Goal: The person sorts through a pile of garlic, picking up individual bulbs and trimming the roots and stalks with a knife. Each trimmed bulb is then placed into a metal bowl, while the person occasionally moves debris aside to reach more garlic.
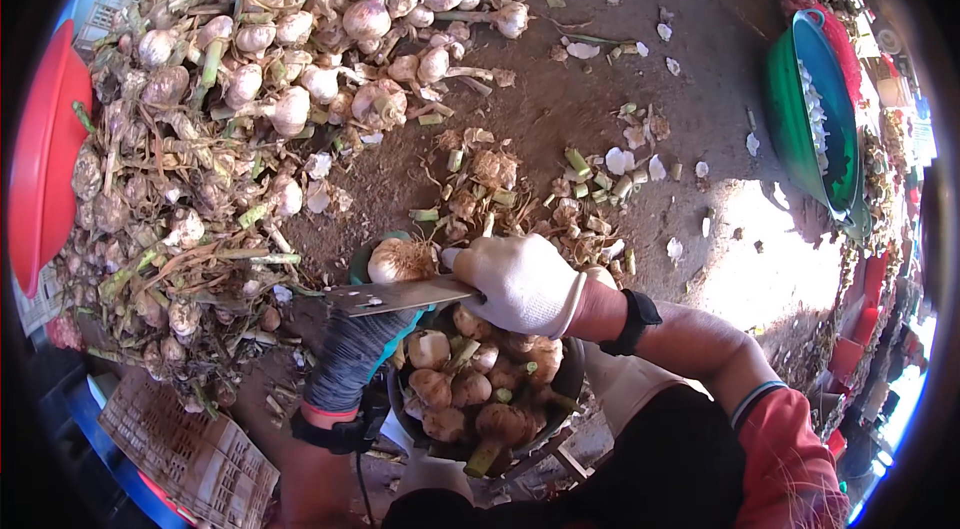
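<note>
My right hand (516,284), in a white knit glove, is closed around the handle end of a broad-bladed knife (395,296). The blade points left and crosses just in front of a garlic bulb (399,260). My left hand (372,331), in a grey and teal glove, grips that bulb from behind and below, its fingers partly hidden by the blade and the bulb. The bulb's dry root tuft faces my right hand. Below both hands, a dark round basin (570,369) between my legs holds several trimmed garlic bulbs (430,387).
A large heap of garlic with stalks (200,179) covers the left and far left. Cut stems and roots (495,169) lie ahead. A red basin (50,164) stands far left, a brown crate (190,444) lower left. At right, a green basin (800,119) holds white pieces.
</note>
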A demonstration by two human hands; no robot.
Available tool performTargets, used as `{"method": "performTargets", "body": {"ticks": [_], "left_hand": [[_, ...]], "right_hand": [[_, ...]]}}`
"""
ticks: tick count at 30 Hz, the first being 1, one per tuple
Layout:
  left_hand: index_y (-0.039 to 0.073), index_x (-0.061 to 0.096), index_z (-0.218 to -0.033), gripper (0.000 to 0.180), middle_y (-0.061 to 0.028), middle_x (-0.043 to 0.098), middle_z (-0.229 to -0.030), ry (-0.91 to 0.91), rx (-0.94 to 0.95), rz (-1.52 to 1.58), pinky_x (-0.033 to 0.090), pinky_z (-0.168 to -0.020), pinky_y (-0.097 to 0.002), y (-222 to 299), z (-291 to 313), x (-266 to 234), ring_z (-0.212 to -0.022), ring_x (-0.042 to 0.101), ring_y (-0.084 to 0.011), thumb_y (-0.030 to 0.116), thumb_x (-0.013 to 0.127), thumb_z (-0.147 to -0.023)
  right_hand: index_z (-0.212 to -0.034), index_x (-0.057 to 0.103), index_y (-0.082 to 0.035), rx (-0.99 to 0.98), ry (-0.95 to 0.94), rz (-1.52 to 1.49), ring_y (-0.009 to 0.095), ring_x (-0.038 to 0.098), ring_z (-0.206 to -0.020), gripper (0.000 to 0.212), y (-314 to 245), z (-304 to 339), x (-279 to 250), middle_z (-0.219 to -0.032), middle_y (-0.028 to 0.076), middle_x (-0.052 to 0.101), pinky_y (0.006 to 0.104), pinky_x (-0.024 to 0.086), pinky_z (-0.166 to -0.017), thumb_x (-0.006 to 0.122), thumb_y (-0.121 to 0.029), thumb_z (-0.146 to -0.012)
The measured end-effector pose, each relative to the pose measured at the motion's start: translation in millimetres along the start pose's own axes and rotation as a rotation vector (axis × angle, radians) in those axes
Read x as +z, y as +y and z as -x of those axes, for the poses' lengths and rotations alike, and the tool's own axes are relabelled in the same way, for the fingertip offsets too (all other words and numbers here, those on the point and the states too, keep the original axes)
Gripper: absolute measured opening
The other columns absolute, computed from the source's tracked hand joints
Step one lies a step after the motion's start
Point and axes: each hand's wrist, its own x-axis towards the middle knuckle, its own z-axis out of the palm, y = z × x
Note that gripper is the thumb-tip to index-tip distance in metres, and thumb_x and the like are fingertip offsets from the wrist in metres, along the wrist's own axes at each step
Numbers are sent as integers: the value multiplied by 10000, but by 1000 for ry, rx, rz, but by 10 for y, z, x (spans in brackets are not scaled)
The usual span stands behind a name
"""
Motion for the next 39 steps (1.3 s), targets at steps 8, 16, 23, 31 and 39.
{"method": "performTargets", "body": {"ticks": [8, 16, 23, 31, 39], "left_hand": [[176, 495, -1247, 376, -101, 582, -1045, 196, -55, 91, 490, -722, -420, 21, 246, 372, -829, 609, -269, 122, 603, -891], [110, 596, -1052, 196, -80, 617, -898, 238, -267, 472, 485, -695, -403, 165, 262, 309, -777, 608, -264, 102, 645, -862], [70, 621, -970, 157, -88, 645, -858, 151, -210, 203, 506, -674, -390, 366, 196, 24, -738, 623, -234, 97, 674, -825], [-4, 534, -1171, 639, -112, 642, -1053, 38, -497, 1383, 499, -873, -346, 812, 13, -368, -976, 630, -209, 186, 802, -622], [37, 430, -1348, 739, -113, 547, -1124, 299, -59, 218, 493, -846, -333, 619, -149, -199, -987, 553, -166, 257, 800, -747]], "right_hand": [[-1038, 589, -56, -44, -1, -23, 315, 614, -713, 357, -9, 70, 92, -754, 113, 575, 409, 501, -612, 695, -189, -723], [-982, 612, -62, -61, 50, 31, 304, 605, -663, 306, 15, 17, 221, -736, 93, 562, 398, 491, -563, 704, -205, -729], [-828, 580, -69, -113, 122, -51, 307, 617, -646, 203, 80, -26, 197, -705, 113, 567, 403, 494, -547, 651, -258, -809], [-817, 609, -24, 326, 149, -50, 352, 634, -672, 162, 282, 120, 60, -714, 175, 609, 412, 500, -594, 662, -177, -824], [-1169, 577, 16, 375, -29, -1040, 129, 619, -864, 432, -172, -98, -47, -1029, 65, 674, 290, 524, -757, 734, -192, -825]]}}
